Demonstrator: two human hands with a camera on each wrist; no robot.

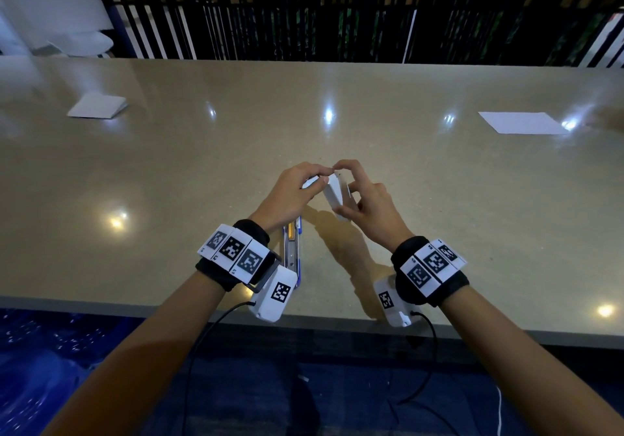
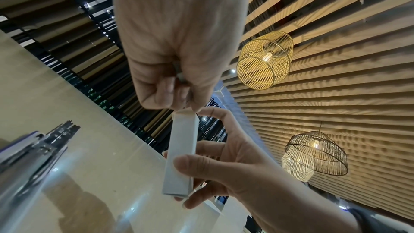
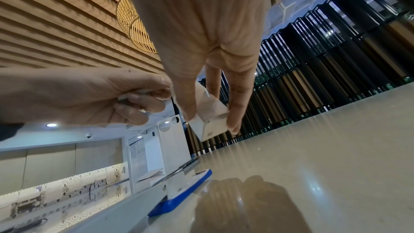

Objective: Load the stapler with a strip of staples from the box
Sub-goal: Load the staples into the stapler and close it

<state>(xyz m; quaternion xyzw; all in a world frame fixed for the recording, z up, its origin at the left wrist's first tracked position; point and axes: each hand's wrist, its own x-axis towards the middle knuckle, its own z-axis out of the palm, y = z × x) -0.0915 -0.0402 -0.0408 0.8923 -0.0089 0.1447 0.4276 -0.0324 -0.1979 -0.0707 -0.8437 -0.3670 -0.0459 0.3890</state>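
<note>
On the broad beige table [image 1: 371, 98] two sheets of paper [image 1: 521, 122] lie far off, and the opened stapler [image 1: 292, 248] rests just below the left wrist. Above it the right hand [image 1: 369, 199] grasps the small white box [image 1: 336, 196] by its long sides, tilted. The left hand [image 1: 293, 189] has its fingers [image 2: 164, 93] curled, pinching a grey staple strip [image 2: 180, 74] at the box's open end. The strip looks light, stiff, but probably brittle: best held along its length.
</note>
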